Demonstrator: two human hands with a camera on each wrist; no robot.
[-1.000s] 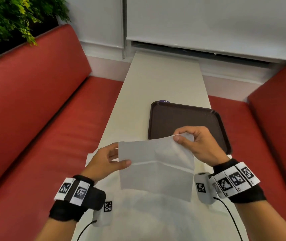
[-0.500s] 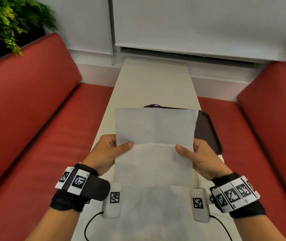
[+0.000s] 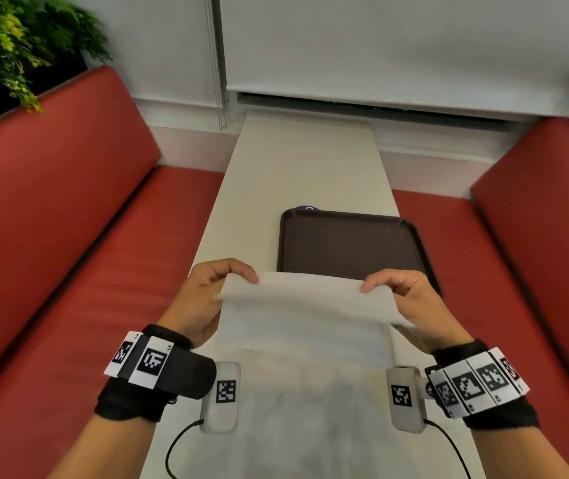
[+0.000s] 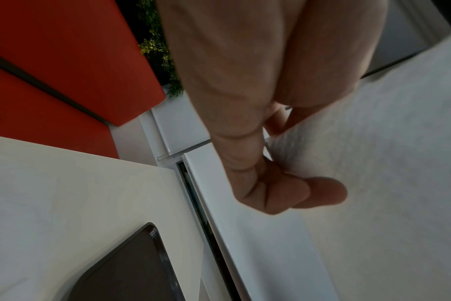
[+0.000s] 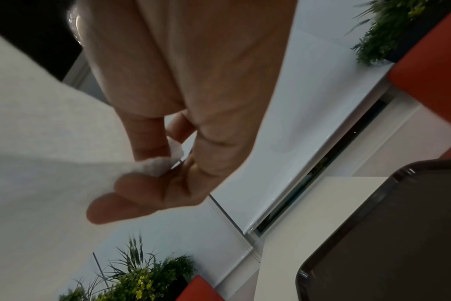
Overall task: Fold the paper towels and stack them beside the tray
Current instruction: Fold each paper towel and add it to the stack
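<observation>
A white paper towel (image 3: 305, 305) is held in the air above the near end of the table, bent over along its top edge. My left hand (image 3: 207, 292) pinches its left top corner, and my right hand (image 3: 404, 295) pinches the right top corner. The left wrist view shows the towel (image 4: 373, 163) caught between thumb and fingers (image 4: 319, 193). In the right wrist view a corner of the towel (image 5: 157, 165) pokes out between my fingertips (image 5: 111, 211). A dark brown tray (image 3: 352, 243) lies on the table just beyond the towel. More white towel material (image 3: 310, 409) lies flat below the held sheet.
The long narrow white table (image 3: 307, 167) runs away from me to a window sill. Red benches (image 3: 69, 236) flank it on both sides, the right one (image 3: 535, 254) close to the tray. Plants (image 3: 17, 39) stand behind the left bench. A small purple thing (image 3: 307, 208) peeks out behind the tray.
The towel was held upright and spread flat; now its top half is brought down and forward, folding the sheet over. Both hands shifted from the side edges to the top corners.
</observation>
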